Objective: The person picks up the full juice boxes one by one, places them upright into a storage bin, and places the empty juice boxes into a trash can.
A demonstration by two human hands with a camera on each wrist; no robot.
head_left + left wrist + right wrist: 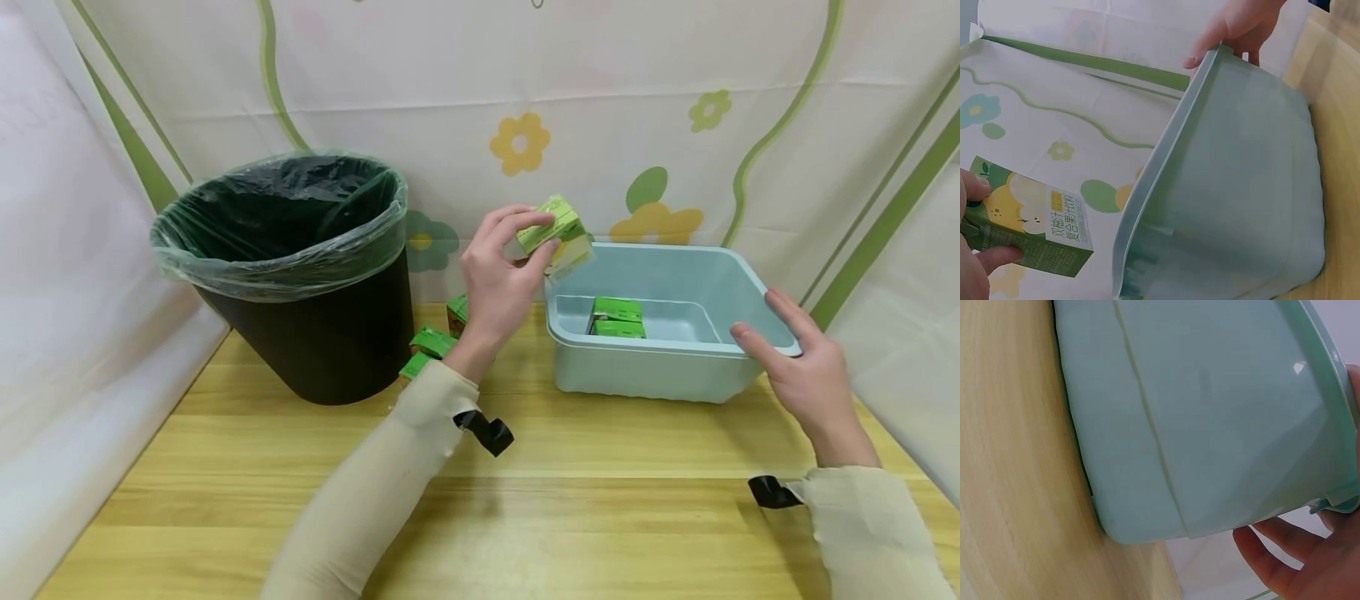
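Note:
My left hand [501, 279] pinches a green and pale yellow juice carton [572, 253] between thumb and fingers, tilted in the air above the left end of a light blue plastic basin [645, 373]. In the left wrist view, pears and Chinese lettering show on the carton [1029, 215], apart from the basin wall [1241, 169]. With thumb inside and fingers outside, my right hand [813, 379] grips the basin's right rim. Two green-topped cartons [618, 309] stand inside the basin at its left. More green-topped cartons [433, 342] are on the table, partly hidden behind my left forearm.
A black trash can [322, 342] lined with a clear bag [300, 279] stands at the left, close to the table cartons. The wooden table [585, 517] stretches in front. A flower-patterned curtain [450, 75] hangs right behind the basin and can.

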